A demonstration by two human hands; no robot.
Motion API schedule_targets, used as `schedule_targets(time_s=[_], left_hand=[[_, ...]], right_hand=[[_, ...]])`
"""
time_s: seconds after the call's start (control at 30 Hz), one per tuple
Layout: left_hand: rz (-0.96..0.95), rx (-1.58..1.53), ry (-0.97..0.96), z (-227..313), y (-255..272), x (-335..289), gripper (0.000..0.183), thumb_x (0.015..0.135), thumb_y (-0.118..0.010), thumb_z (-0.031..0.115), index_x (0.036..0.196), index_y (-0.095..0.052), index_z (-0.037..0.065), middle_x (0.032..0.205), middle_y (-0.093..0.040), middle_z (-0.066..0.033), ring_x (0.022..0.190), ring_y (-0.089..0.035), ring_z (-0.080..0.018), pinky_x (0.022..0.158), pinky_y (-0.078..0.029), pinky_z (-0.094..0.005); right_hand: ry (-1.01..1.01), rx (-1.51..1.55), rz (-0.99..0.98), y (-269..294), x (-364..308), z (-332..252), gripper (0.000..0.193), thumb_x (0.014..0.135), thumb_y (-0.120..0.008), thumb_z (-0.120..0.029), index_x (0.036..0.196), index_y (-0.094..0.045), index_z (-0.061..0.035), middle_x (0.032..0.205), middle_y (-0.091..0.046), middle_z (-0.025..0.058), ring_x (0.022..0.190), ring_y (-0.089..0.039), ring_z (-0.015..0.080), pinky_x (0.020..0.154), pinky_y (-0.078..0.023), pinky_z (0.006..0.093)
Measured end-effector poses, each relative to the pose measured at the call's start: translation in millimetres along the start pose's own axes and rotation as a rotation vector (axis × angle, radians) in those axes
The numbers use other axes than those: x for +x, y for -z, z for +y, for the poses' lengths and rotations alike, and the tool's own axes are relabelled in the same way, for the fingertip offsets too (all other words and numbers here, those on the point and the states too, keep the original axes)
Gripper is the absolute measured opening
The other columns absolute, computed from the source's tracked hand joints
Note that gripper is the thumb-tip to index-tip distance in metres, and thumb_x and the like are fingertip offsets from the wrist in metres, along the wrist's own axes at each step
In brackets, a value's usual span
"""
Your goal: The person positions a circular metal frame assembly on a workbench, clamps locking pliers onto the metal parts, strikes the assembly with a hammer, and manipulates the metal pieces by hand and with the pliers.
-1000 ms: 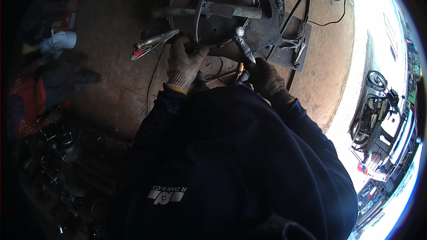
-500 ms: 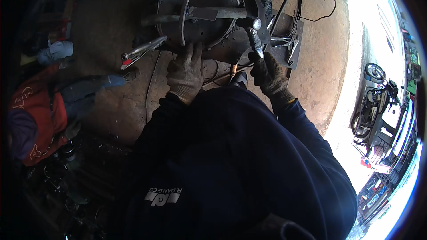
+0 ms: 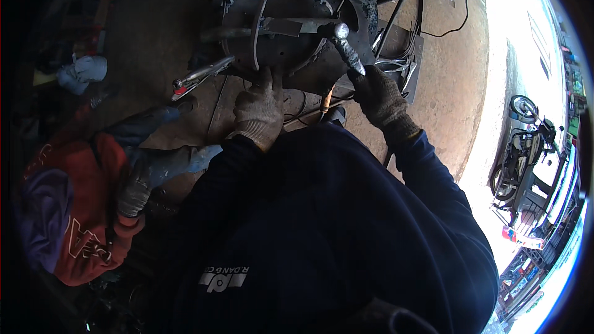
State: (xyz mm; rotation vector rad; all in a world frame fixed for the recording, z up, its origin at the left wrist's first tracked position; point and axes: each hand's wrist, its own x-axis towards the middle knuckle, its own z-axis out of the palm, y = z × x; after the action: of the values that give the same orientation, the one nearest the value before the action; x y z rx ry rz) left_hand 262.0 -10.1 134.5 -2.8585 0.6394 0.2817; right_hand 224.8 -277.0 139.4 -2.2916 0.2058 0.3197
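Observation:
My right hand (image 3: pixel 382 96), in a knitted work glove, grips a hammer (image 3: pixel 351 55) by its rough, silvery handle. The hammer's shiny round face is over the right part of a dark metal plate (image 3: pixel 303 77). On the plate's near edge lies my gloved left hand (image 3: pixel 260 108), fingers stretched forward by the lower end of a curved metal strip (image 3: pixel 257 31). A flat bar (image 3: pixel 238 32) crosses the plate behind that strip. Locking pliers (image 3: pixel 201 77) sit at the plate's left edge, their jaws against it.
On the left, a person in a red hooded top (image 3: pixel 93 204) walks or stands close by. Below the plate is a tool with an orange handle (image 3: pixel 327 102). Tongs or clamps (image 3: pixel 396 65) and cables lie on the right. A motorcycle (image 3: pixel 523 148) stands outside in bright light.
The hammer and my right hand have shifted; the hammer head is now slightly farther left and up. My left hand stays on the plate's edge. The person at left has come nearer.

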Motion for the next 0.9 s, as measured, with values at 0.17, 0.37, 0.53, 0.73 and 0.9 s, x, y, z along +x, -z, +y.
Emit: schedule_targets(time_s=[0.17,0.37,0.53,0.73,0.9], left_hand=[[-0.014,0.08,-0.057,-1.4,10.4,-0.9,0.068,0.089,-0.061,0.02,0.151,-0.039,0.007,0.148,-0.044,-0.0122,0.088,-0.07,-0.0212,0.064,-0.059,-0.0353],[-0.156,0.075,0.002,7.2,16.5,6.2,0.069,0.09,-0.061,0.021,0.152,-0.036,0.007,0.15,-0.041,-0.0138,0.085,-0.069,-0.0292,0.058,-0.058,-0.0391],[-0.141,0.008,0.001,2.0,16.4,3.6,0.071,0.09,-0.062,0.02,0.154,-0.034,0.009,0.154,-0.035,-0.0125,0.085,-0.068,-0.0324,0.056,-0.059,-0.043],[0.038,0.004,-0.068,-3.2,-12.5,7.1,0.066,0.091,-0.062,0.023,0.152,-0.039,0.013,0.151,-0.039,-0.0099,0.087,-0.07,-0.0324,0.059,-0.06,-0.0413],[-0.099,-0.047,0.009,0.7,5.4,5.4,0.064,0.091,-0.062,0.023,0.151,-0.041,0.014,0.149,-0.041,-0.0095,0.092,-0.07,-0.0337,0.059,-0.06,-0.0414]], right_hand=[[0.259,0.154,0.095,1.7,-9.4,-5.4,0.04,0.099,-0.056,-0.039,0.115,-0.059,-0.0032,0.096,-0.065,0.0241,0.092,-0.065,0.0453,0.075,-0.051,0.05],[0.015,-0.12,-0.082,0.3,7.7,5.2,0.037,0.098,-0.059,-0.04,0.106,-0.06,-0.0034,0.089,-0.065,0.0233,0.088,-0.065,0.0448,0.072,-0.05,0.0513],[0.138,0.031,0.075,6.3,-1.9,-17.0,0.038,0.097,-0.06,-0.04,0.105,-0.061,-0.0033,0.087,-0.065,0.0235,0.087,-0.066,0.0442,0.072,-0.05,0.0512],[-0.068,-0.254,-0.078,16.9,10.5,-11.3,0.037,0.098,-0.059,-0.038,0.106,-0.059,-0.002,0.086,-0.065,0.0238,0.088,-0.066,0.0435,0.072,-0.051,0.0501],[0.167,-0.034,0.08,14.5,11.2,-7.1,0.035,0.101,-0.057,-0.035,0.105,-0.059,-0.0006,0.078,-0.063,0.0182,0.074,-0.066,0.0324,0.064,-0.05,0.0442]])
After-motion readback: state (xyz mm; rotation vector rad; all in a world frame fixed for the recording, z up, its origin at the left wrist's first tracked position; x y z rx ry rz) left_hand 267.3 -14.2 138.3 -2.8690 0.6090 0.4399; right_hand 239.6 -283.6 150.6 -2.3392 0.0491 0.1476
